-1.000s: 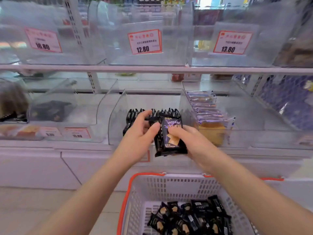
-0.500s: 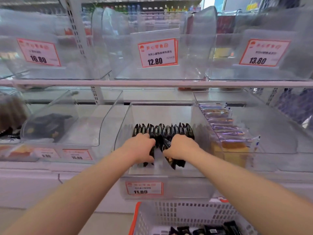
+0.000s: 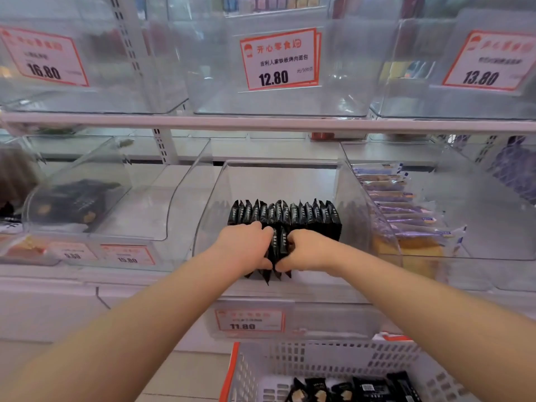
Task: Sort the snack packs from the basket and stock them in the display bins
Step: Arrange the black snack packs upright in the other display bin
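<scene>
Head view looks down into the middle clear display bin (image 3: 290,169) on the lower shelf, where a row of black snack packs (image 3: 285,211) stands on edge across its floor. In front of that row the left hand (image 3: 246,246) and the right hand (image 3: 307,249) press in from either side on a small bunch of the same packs (image 3: 278,250), fingers curled round them and pinching them upright between the two palms, crimped ends poking out below the thumbs. These look light, soft foil wrappers with something crushable inside, so I'd judge a grip on the flat faces, squeezed gently as a block, safer than tugging the slippery sealed ends. More black packs lie loose in the white basket (image 3: 319,358) with the orange rim directly below. The neighbouring bin to the right holds purple-wrapped cakes (image 3: 406,210); a price tag reading 11.80 (image 3: 249,322) fronts the middle bin.
</scene>
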`<state>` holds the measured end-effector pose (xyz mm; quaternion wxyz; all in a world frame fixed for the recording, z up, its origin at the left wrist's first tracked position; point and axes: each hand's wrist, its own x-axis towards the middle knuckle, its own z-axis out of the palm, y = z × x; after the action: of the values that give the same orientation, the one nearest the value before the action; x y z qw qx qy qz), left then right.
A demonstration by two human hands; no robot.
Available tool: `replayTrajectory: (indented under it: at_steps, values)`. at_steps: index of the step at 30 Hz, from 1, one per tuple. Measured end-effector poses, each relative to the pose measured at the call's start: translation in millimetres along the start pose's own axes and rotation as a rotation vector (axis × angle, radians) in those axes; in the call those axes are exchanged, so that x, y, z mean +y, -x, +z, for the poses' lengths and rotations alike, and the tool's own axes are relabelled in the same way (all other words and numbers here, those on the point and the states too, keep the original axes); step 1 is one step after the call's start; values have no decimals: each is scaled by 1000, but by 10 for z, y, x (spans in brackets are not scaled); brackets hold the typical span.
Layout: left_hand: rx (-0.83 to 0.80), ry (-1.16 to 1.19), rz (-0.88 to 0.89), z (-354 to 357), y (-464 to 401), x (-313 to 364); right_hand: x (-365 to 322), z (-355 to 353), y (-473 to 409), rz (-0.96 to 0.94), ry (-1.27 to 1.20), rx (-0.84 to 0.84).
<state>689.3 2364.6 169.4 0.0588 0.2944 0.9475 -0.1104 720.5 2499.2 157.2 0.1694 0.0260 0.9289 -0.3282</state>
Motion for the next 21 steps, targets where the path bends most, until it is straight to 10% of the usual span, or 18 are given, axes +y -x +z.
replayTrajectory:
  at_steps: [4, 21]
  values:
    - [59, -108, -56, 15, -44, 65, -6, 57, 32, -8, 494, 70]
    - [40, -64, -167, 66, -119, 48, 19, -4, -11, -66, 593, 179]
